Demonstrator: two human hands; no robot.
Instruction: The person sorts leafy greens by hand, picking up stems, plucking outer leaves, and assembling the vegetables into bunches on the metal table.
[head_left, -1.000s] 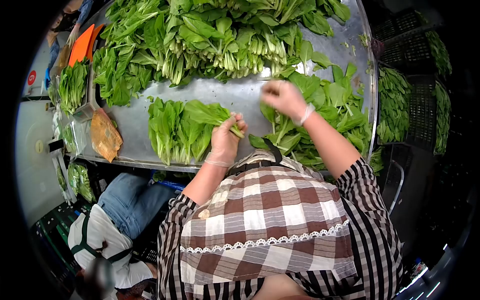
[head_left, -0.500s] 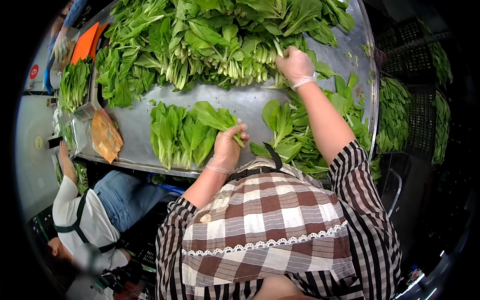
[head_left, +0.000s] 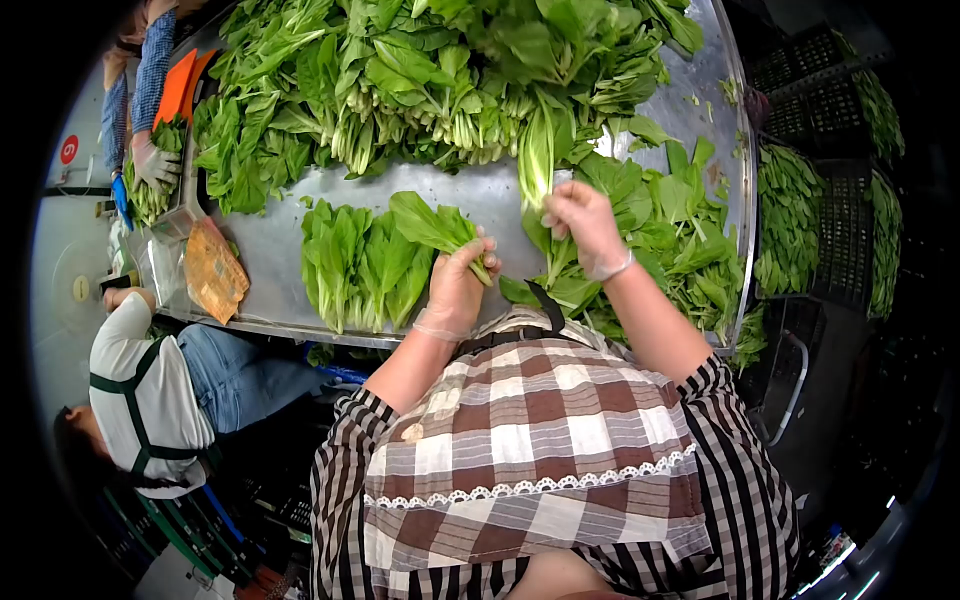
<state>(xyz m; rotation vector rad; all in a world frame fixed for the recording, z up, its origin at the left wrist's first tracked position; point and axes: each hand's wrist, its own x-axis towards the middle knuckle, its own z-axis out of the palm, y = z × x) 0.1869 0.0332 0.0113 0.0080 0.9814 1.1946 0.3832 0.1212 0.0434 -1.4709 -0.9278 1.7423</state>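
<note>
My left hand (head_left: 457, 285), in a thin clear glove, grips a bunch of leafy greens (head_left: 432, 226) by the stems near the front of the steel table (head_left: 470, 195). Beside it lies a sorted row of greens (head_left: 355, 265). My right hand (head_left: 582, 226), also gloved, holds a single stalk of greens (head_left: 537, 150) by its pale base, leaves pointing away from me toward the large heap (head_left: 430, 70) at the far side. Trimmed loose leaves (head_left: 670, 230) are piled under and right of my right hand.
A yellow-brown bag (head_left: 210, 270) lies at the table's left edge beside an orange tray (head_left: 172, 88). A co-worker's gloved hand (head_left: 155, 160) handles greens at far left; another person (head_left: 150, 385) bends below the table. Black crates of greens (head_left: 825, 200) stand on the right.
My right hand reached into the far heap, took one stalk, and has drawn it back toward me. My left hand stayed put with its bunch. The person at lower left shifted position.
</note>
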